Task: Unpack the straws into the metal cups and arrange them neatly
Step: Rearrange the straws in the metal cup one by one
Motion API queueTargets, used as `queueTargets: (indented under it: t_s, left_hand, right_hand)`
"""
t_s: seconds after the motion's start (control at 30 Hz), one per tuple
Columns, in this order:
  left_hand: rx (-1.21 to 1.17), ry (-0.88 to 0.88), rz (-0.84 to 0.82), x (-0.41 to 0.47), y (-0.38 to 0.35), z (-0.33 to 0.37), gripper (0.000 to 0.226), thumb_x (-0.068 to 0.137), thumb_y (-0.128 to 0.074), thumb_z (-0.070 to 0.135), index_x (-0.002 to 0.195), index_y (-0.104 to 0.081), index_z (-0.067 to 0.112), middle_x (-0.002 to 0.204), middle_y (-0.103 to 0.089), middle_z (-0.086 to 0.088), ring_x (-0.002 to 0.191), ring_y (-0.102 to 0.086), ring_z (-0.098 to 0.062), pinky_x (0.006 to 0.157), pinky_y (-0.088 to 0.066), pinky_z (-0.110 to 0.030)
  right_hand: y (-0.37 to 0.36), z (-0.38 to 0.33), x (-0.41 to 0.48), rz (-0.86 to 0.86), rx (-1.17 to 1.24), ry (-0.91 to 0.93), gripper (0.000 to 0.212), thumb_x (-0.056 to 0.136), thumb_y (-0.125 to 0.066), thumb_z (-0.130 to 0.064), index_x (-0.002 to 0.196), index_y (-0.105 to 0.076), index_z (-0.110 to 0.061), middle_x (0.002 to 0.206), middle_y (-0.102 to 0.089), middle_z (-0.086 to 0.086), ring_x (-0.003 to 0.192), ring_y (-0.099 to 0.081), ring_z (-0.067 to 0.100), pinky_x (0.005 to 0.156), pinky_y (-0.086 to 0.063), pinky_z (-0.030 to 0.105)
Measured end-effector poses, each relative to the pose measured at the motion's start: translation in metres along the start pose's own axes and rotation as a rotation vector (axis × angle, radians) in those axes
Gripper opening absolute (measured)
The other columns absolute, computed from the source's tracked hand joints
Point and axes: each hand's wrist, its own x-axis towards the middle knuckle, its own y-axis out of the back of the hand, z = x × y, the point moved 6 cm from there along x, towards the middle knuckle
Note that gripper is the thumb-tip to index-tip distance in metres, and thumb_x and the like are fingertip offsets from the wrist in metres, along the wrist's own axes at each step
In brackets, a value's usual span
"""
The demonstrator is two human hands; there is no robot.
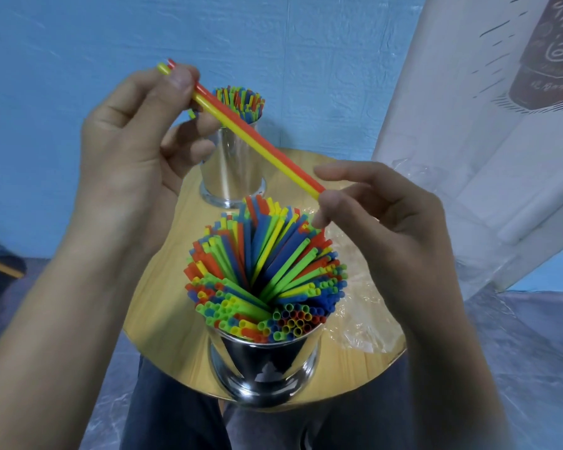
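Left hand (127,131): thumb and fingertips pinch a pair of straws (257,138), one yellow, one red, close to their upper ends. Short tips stick out past the thumb.

Right hand (387,216): fingers loosely curled and spread, gripping nothing. The thumb tip sits at the lower ends of the pair. The forefinger is just above them with a gap showing, so this is not a pinch.

The pair runs slantwise from the left fingers down to the right thumb, in the air. Directly under the right fingertips is the near metal cup (267,368), packed with fanned-out straws (264,271) whose tops stand uneven. Behind the left fingers is the far metal cup (231,170), also full. Both cups stand on a round wooden table (163,287). A clear wrapper (361,319) lies crumpled below the right palm.

Handling, as judged:
- The straws are very light, thin-walled plastic tubes. They are stiff enough to span between the hands without sagging, but would kink if squeezed hard.
- The surface is smooth, so the two could slide past each other or roll in the fingers.
- The best hold is a light pinch near one end, with the other hand steering the free end into a gap.
- The near cup looks crowded, so forcing the pair in could bend it or lift neighbouring straws.
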Motion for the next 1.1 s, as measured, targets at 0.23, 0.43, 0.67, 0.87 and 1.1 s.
queueTargets:
  t_s: [0.23,0.43,0.67,0.87,1.1]
  left_hand:
    - [0.269,0.131,-0.157,-0.009,-0.005,-0.015,0.008,0.079,-0.075,0.034,0.074,-0.077,0.028,0.074,-0.068,0.009,0.068,-0.055,-0.006,0.063,-0.044,-0.019]
    - [0.685,0.137,-0.461,-0.017,-0.013,-0.028,0.033,0.072,-0.083,0.049,0.101,-0.076,0.036,0.102,-0.075,0.014,0.087,-0.064,-0.006,0.084,-0.052,-0.025]
    - [0.694,0.137,-0.524,-0.013,-0.016,-0.028,0.018,0.076,-0.076,0.038,0.089,-0.08,0.027,0.084,-0.077,0.005,0.081,-0.068,-0.003,0.075,-0.053,-0.017]
    - [0.817,0.077,-0.551,-0.008,-0.023,-0.03,0.011,0.087,-0.08,0.032,0.096,-0.075,0.03,0.095,-0.075,0.006,0.089,-0.069,-0.011,0.079,-0.054,-0.026]
    - [0.941,0.161,-0.746,-0.016,-0.044,-0.037,0.015,0.09,-0.074,0.043,0.105,-0.076,0.039,0.098,-0.077,0.015,0.09,-0.074,-0.004,0.087,-0.061,-0.04]
  right_hand:
    - [0.019,0.003,0.0,0.281,0.38,-0.056,0.012,0.087,-0.071,-0.03,0.091,-0.075,-0.019,0.078,-0.067,0.003,0.079,-0.065,0.017,0.064,-0.053,0.028]
    - [0.043,-0.003,-0.005,0.564,0.171,-0.001,0.037,0.111,-0.042,-0.023,0.079,-0.058,-0.016,0.059,-0.042,-0.005,0.052,-0.036,0.013,0.048,-0.027,0.026]
    - [0.013,-0.001,0.002,0.157,-0.258,0.017,0.024,0.107,-0.048,-0.024,0.086,-0.059,-0.018,0.063,-0.049,0.002,0.056,-0.045,0.017,0.051,-0.034,0.036]
    - [-0.002,0.019,-0.003,-0.003,-0.329,-0.045,0.025,0.098,-0.069,-0.022,0.116,-0.052,-0.029,0.067,-0.048,-0.004,0.058,-0.044,0.009,0.054,-0.043,0.037]
    - [0.002,0.02,-0.001,-0.041,-0.477,0.011,0.033,0.105,-0.047,-0.04,0.1,-0.077,-0.027,0.08,-0.063,-0.006,0.078,-0.06,0.018,0.067,-0.046,0.04]
